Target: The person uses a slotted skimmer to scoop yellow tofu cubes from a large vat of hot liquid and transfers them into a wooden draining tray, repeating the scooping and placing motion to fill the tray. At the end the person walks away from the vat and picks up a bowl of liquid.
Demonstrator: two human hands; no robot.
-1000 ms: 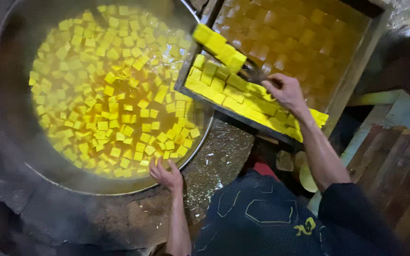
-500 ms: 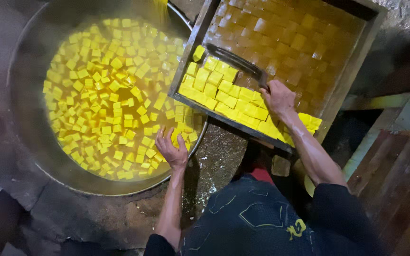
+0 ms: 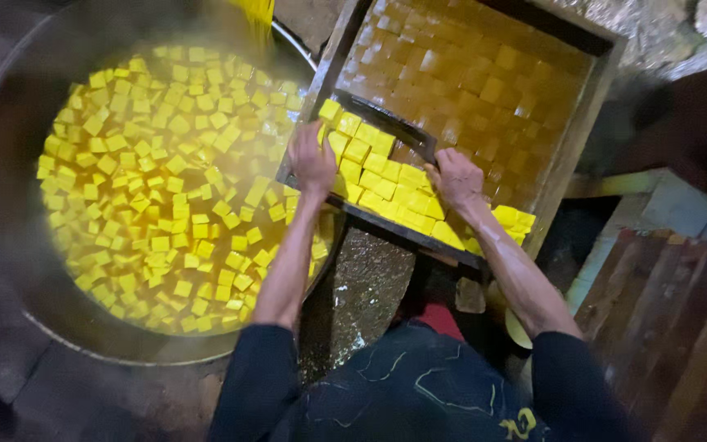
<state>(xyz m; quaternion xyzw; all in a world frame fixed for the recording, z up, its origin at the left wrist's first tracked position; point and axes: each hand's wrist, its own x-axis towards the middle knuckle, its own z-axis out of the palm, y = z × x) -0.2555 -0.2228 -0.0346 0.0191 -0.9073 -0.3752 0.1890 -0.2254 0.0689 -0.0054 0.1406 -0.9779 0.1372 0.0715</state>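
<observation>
A big round metal pan [image 3: 10, 270] on the left is full of yellow liquid with several small yellow cubes [image 3: 157, 188] floating in it. To its right lies a rectangular wooden tray [image 3: 570, 155] holding brownish cubes under liquid and a band of bright yellow cubes [image 3: 386, 184] along its near side. My left hand [image 3: 311, 160] rests on the tray's near left edge, next to the yellow cubes. My right hand [image 3: 456, 176] lies on the yellow cubes near the middle of the band, fingers bent over them. Whether either hand grips anything is unclear.
A dark bar [image 3: 386, 123] lies across the tray just beyond the yellow cubes. Wet dark stone [image 3: 362, 295] shows between pan and tray. Wooden planks [image 3: 673, 327] lie at the lower right. My dark clothing [image 3: 403, 393] fills the bottom middle.
My left hand has risen from the pan's near rim up to the tray's left edge. My right hand stayed on the yellow cubes in the tray. The view has swung slightly.
</observation>
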